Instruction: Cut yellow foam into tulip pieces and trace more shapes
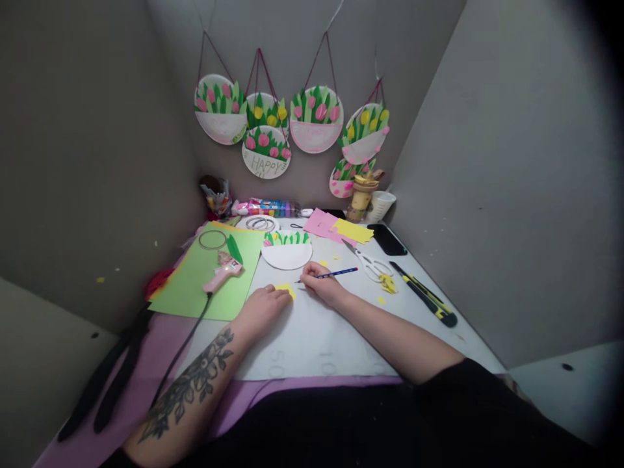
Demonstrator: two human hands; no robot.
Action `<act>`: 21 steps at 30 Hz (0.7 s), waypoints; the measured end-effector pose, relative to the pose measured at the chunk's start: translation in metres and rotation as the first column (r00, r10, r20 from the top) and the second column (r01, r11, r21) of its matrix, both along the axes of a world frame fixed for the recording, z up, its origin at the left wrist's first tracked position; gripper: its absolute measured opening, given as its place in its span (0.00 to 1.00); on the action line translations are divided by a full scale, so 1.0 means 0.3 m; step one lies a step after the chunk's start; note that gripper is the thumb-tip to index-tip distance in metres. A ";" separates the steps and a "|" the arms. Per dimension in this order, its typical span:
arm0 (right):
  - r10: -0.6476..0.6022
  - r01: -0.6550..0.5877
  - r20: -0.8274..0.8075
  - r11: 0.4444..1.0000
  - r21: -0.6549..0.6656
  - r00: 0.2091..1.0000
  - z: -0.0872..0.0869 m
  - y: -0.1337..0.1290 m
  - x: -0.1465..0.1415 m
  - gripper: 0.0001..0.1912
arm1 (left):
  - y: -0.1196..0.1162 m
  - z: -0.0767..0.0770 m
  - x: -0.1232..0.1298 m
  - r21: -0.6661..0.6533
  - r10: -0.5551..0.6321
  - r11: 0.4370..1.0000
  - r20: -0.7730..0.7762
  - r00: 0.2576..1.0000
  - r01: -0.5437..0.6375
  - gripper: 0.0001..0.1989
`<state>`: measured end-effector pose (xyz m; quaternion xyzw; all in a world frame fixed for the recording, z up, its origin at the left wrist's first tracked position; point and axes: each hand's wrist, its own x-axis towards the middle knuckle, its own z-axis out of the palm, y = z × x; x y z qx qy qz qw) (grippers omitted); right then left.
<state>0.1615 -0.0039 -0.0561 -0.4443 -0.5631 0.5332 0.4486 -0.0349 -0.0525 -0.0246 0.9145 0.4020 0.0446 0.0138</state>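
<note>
My right hand (319,284) grips a dark blue pencil (341,272), its tip low over the white work surface (322,338). Just left of that tip, a small piece of yellow paper (287,290) lies partly under the fingers of my left hand (266,309). Those left fingers are stretched out flat, pressing on the paper. Beyond both hands lies a paper plate craft (286,255), a white half pocket with green leaves and a little pink at its top. White-handled scissors (370,263) rest to the right, beside a crumpled yellow scrap (388,283).
A pink glue gun (223,273) sits on green sheets (238,305) at left, its cord trailing forward. Pink paper (319,223), yellow paper (353,231), a phone (387,240) and a box cutter (429,299) lie right. Finished plates (316,138) hang on the wall.
</note>
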 end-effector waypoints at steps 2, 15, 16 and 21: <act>-0.009 0.007 0.046 0.999 0.038 0.999 -0.001 0.002 0.000 0.09 | 0.002 -0.006 -0.004 0.008 -0.018 1.000 0.008 1.000 0.018 0.15; -0.157 0.069 0.330 0.962 0.263 0.931 -0.011 -0.003 -0.025 0.13 | -0.001 -0.002 -0.002 -0.003 -0.019 1.000 0.037 0.999 0.019 0.15; -0.157 0.064 0.333 0.960 0.271 0.930 -0.014 -0.002 -0.025 0.13 | -0.001 -0.001 -0.002 -0.005 -0.015 1.000 0.037 0.999 0.015 0.15; -0.150 0.058 0.352 0.964 0.258 0.924 -0.020 0.001 -0.024 0.14 | 0.001 -0.003 -0.001 -0.014 -0.016 1.000 0.029 0.999 0.016 0.15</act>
